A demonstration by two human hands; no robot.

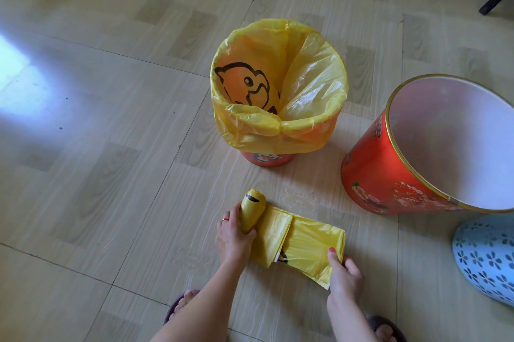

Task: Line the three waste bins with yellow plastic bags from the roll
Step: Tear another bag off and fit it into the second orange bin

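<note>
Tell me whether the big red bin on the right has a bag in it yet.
Not lined. The big red bin shows a bare whitish inner wall and an uncovered gold rim, unlike the small bin, which has yellow plastic draped over its edge.

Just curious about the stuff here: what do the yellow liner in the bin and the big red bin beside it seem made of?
Yellow liner: thin glossy plastic film, judging by its crinkles and translucency. Red bin: probably smooth plastic with printed pictures and a gold-coloured rim.

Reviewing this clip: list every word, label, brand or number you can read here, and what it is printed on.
No readable text anywhere.
Lined bin's yellow bag: a black-outlined duck drawing, no words.
Red bins: cartoon and flower decoration, any lettering too blurred to read.
Roll and pulled-out bag: black marks only, no legible letters.
</note>
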